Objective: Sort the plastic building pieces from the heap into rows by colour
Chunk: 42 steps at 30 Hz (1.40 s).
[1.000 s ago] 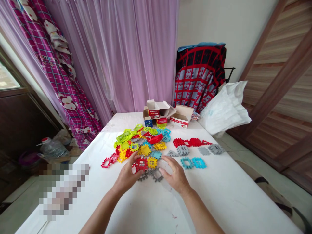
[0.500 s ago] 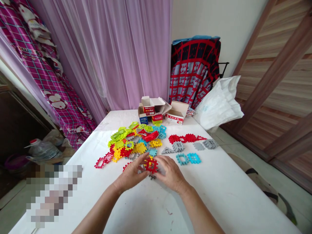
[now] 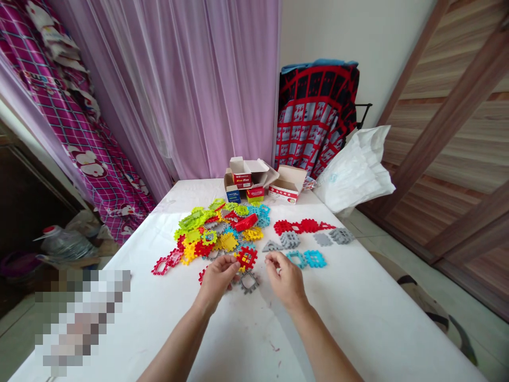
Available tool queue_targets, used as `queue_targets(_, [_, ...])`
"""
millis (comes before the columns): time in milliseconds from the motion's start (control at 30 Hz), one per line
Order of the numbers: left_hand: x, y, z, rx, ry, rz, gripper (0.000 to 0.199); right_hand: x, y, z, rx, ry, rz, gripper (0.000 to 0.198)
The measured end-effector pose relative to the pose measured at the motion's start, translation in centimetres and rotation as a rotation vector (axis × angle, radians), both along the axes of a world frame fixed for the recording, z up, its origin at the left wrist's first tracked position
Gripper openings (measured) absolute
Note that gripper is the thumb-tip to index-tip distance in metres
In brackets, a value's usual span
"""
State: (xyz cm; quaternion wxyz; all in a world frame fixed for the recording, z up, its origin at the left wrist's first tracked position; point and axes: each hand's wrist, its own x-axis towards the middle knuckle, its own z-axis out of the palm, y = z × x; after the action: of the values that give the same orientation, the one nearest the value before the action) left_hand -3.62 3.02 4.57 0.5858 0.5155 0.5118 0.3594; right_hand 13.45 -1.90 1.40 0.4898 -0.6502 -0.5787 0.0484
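My left hand (image 3: 218, 281) is closed in a pinch at the left edge of a red square building piece (image 3: 247, 258) with a window grid. Yellow shows through its openings and just below it. To the right, my right hand (image 3: 287, 280) is apart from that piece, its fingers curled together and nothing visible in them. On the table between the hands lies a grey square frame piece (image 3: 249, 283). Another red piece (image 3: 201, 276) is partly hidden behind my left hand. Beyond my right hand are two blue square pieces (image 3: 315, 259).
A mixed heap of interlocking pieces (image 3: 199, 218) covers the middle of the white table (image 3: 238, 339). Red pieces (image 3: 304, 226) and grey stacks (image 3: 290, 240) sit to the right. Open cardboard boxes (image 3: 284, 192) stand behind, and a white bag (image 3: 353, 172) is at the right edge.
My right hand has drawn away from the red piece to the right, and its fingers have curled in. The red piece appears farther up the view at my left hand, uncovering the grey frame.
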Motion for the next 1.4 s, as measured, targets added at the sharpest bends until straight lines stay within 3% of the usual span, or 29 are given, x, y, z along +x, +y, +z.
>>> queue_targets(200, [1.5,-1.2,-1.5,0.044,-0.033,0.079,0.041,-1.4,-0.4,0.7,-0.049,0.113,0.081,0.024])
queue_targets(300, [2.0,-1.5,-2.3,0.214,0.019,0.083,0.033,-1.7,-0.4,1.0,-0.061,0.206,0.121,0.028])
queue_targets(433, [2.1,-1.9,-3.1,0.469,0.251,0.074,0.020,-1.6,-0.4,1.2,-0.099,0.360,0.206,0.035])
queue_targets(533, [2.2,-2.0,-3.2,0.575,0.354,0.040,0.016,-1.2,-0.3,1.1,-0.106,0.388,0.196,0.038])
queue_targets(700, [1.9,-1.7,-3.0,0.607,0.407,0.009,0.015,-1.0,-0.3,1.0,-0.087,0.249,0.187,0.054])
queue_targets(933, [0.9,-0.9,-3.2,0.775,0.380,-0.095,0.022,-1.1,0.5,1.9,-0.151,0.071,0.054,0.053])
queue_targets(1033, [-0.7,-0.3,-3.5,0.837,0.356,-0.124,0.029,1.9,2.3,3.9,-0.294,-0.045,-0.123,0.055])
queue_targets(1167, [-3.2,0.9,-4.5,0.918,0.357,-0.007,0.027,6.9,6.1,7.2,-0.595,-0.371,-0.404,0.055])
queue_targets(1267, [-4.4,2.1,-5.0,0.896,0.340,0.090,0.028,8.7,8.7,8.2,-0.774,-0.571,-0.434,0.052])
queue_targets(1400, [-5.2,3.3,-5.2,0.858,0.322,0.166,0.027,8.8,10.8,7.3,-0.853,-0.688,-0.409,0.050])
